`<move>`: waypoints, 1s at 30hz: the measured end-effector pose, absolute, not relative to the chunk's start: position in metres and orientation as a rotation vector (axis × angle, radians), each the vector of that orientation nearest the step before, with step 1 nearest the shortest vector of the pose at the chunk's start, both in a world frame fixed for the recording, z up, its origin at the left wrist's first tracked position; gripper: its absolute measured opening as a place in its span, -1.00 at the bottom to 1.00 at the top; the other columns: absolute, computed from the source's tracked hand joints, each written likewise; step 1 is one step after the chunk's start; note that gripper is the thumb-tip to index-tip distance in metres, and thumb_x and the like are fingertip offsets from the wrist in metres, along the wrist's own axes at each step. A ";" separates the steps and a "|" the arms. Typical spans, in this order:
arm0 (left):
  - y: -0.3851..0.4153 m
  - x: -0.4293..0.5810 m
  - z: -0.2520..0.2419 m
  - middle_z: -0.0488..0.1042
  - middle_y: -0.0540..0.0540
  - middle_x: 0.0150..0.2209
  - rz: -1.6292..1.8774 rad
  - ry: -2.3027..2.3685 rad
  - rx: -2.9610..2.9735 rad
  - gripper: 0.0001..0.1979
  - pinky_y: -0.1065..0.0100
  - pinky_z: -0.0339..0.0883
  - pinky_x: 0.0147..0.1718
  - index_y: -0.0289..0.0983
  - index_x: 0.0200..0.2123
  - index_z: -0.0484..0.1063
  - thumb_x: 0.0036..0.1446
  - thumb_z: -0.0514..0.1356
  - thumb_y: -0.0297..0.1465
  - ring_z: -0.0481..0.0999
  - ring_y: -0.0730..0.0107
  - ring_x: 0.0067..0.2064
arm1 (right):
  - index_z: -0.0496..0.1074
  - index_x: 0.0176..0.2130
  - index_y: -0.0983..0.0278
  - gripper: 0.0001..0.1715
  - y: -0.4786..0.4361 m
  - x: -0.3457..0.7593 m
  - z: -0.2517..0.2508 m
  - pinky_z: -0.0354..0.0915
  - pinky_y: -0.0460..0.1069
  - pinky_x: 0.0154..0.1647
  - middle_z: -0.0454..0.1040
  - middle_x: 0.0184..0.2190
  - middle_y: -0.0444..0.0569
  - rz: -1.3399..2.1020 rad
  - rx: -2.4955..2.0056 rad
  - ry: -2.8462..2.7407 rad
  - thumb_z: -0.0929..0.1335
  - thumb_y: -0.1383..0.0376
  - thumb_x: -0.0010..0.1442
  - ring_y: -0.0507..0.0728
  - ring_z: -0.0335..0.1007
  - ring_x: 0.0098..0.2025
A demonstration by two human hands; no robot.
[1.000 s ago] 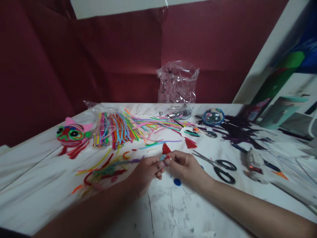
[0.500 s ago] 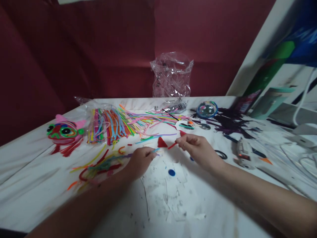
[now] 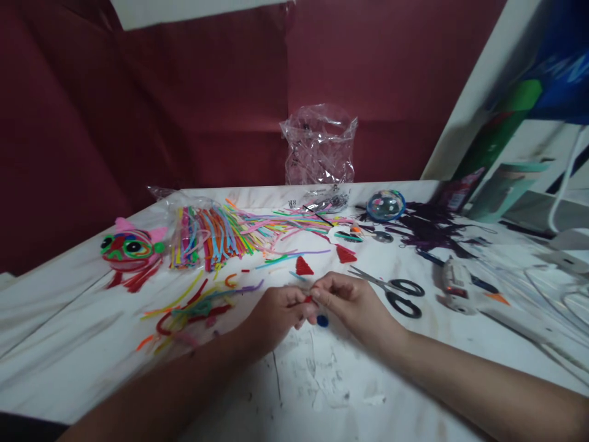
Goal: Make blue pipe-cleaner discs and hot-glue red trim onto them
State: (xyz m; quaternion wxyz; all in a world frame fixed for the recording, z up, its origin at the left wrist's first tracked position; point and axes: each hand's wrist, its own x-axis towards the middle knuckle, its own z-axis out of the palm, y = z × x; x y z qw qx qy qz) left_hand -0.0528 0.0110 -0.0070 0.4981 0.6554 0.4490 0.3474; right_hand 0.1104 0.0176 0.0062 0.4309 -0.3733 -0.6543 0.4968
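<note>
Brought left hand (image 3: 277,312) and right hand (image 3: 346,298) together since half a second ago, from apart to meeting. Pinching a red chenille-stem piece (image 3: 308,299) between closed fingertips of both, above the marbled tabletop (image 3: 83,344), near a red triangle (image 3: 304,266). Apparently mid-shaping; likely calling next for a steady two-handed squeeze.

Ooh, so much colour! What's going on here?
A person's left hand and right hand meet over a white table, fingertips together at a small red piece that they mostly hide. Two red triangles lie just beyond, with black-handled scissors to the right. Colourful fuzzy stems lie further back, some in clear plastic.
</note>
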 end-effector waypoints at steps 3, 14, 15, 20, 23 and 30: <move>0.004 -0.052 -0.014 0.36 0.03 -0.65 0.752 0.987 1.493 -0.77 0.45 0.09 -0.54 -0.33 -0.61 0.44 -0.01 0.12 -0.35 0.21 0.55 -0.61 | 0.29 -0.50 0.22 -0.69 0.004 0.109 -0.002 0.29 0.02 -0.43 0.37 -0.68 -0.18 1.446 -0.815 -1.557 0.35 0.07 0.07 0.09 0.38 -0.55; -0.015 -0.044 -0.011 0.27 0.06 -0.71 0.512 1.088 1.608 -0.78 0.48 0.02 -0.64 -0.30 -0.65 0.38 -0.04 0.06 -0.42 0.18 0.54 -0.64 | 0.23 -0.51 0.22 -0.71 -0.018 0.127 -0.017 0.19 -0.03 -0.47 0.26 -0.54 -0.12 1.070 -1.056 -1.884 0.21 0.18 0.21 0.08 0.20 -0.48; -0.015 -0.044 -0.010 0.27 0.06 -0.71 0.555 1.119 1.683 -0.77 0.48 0.03 -0.62 -0.30 -0.67 0.35 -0.03 0.05 -0.43 0.20 0.54 -0.63 | 0.23 -0.51 0.22 -0.73 -0.017 0.127 -0.015 0.18 -0.03 -0.48 0.26 -0.54 -0.12 1.035 -1.064 -1.929 0.21 0.20 0.20 0.08 0.19 -0.49; -0.012 -0.044 -0.007 0.29 0.04 -0.67 0.694 1.181 1.863 -0.75 0.48 0.09 -0.54 -0.31 -0.65 0.36 0.02 0.06 -0.39 0.25 0.51 -0.56 | 0.24 -0.49 0.22 -0.80 -0.012 0.134 -0.010 0.13 -0.05 -0.52 0.25 -0.56 -0.13 0.941 -1.105 -2.023 0.21 0.27 0.17 0.06 0.14 -0.51; -0.008 -0.045 -0.002 0.31 0.04 -0.62 0.705 1.199 1.740 -0.74 0.48 0.08 -0.54 -0.32 -0.59 0.39 0.04 0.03 -0.36 0.21 0.52 -0.56 | 0.23 -0.47 0.22 -0.80 -0.010 0.140 -0.009 0.14 -0.05 -0.51 0.25 -0.55 -0.14 0.967 -1.135 -2.003 0.20 0.26 0.19 0.05 0.14 -0.51; -0.008 -0.043 -0.002 0.22 0.09 -0.65 0.644 1.188 1.778 -0.85 0.49 0.04 -0.55 -0.34 -0.58 0.36 -0.05 0.12 -0.40 0.16 0.55 -0.56 | 0.23 -0.47 0.24 -0.81 -0.009 0.144 -0.002 0.14 -0.06 -0.48 0.27 -0.52 -0.12 1.008 -1.118 -2.100 0.20 0.30 0.18 0.05 0.16 -0.48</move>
